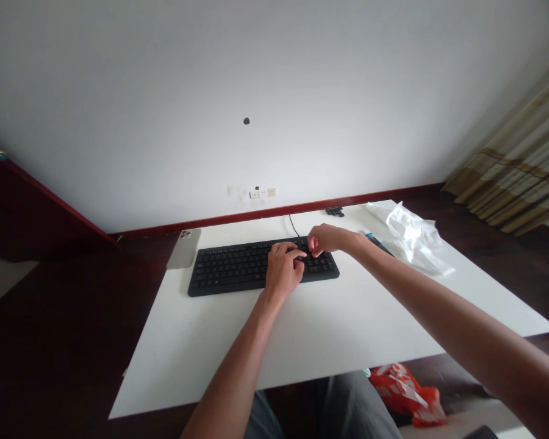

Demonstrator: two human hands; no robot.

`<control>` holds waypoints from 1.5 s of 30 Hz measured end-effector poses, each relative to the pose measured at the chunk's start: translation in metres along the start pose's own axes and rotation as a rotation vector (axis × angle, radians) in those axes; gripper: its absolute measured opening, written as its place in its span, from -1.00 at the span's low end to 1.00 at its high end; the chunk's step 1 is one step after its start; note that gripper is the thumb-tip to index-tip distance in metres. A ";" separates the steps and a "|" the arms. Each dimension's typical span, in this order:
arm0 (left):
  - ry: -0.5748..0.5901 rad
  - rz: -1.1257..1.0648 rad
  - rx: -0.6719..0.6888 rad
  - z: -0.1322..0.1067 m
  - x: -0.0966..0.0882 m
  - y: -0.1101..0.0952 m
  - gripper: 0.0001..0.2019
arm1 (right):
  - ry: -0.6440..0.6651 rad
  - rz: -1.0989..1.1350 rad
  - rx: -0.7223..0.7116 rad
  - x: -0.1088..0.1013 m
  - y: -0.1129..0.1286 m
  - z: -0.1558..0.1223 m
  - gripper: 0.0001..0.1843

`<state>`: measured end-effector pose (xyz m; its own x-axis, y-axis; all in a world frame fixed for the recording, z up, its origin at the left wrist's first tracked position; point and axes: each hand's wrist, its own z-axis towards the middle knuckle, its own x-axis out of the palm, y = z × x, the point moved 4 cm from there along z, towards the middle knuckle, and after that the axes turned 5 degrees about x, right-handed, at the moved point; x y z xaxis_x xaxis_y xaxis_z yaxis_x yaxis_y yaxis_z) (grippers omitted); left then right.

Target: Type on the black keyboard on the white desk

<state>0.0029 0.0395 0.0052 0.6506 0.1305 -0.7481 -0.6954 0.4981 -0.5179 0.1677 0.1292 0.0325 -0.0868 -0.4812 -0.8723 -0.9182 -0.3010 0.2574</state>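
One keyboard (231, 268) lies on the tabletop (348, 323) before you, right of the phone (183, 251), your left hand (284, 267) resting on it with fingers apart and your right hand (322, 238) curled over its right end, though whether those fingertips meet, you cannot tell.

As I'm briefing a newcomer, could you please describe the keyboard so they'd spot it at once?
On the white table, find the pale phone in the far left corner. Right of it lies the black keyboard, the table's largest dark thing, with rows of keys.
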 end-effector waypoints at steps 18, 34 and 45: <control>0.053 0.059 0.147 -0.005 0.012 -0.024 -0.65 | -0.082 -0.043 -0.038 0.003 0.010 0.003 -0.84; 0.111 0.086 0.190 -0.012 0.031 -0.046 -0.60 | -0.957 0.221 0.329 0.030 -0.130 -0.007 -0.58; 0.135 0.120 0.133 -0.015 0.032 -0.053 -0.61 | -0.932 0.180 0.408 0.024 -0.144 0.008 -0.57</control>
<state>0.0556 0.0048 0.0026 0.5124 0.0839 -0.8546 -0.7134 0.5955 -0.3692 0.2947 0.1679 -0.0288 -0.3410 0.3901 -0.8553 -0.9081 0.0984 0.4069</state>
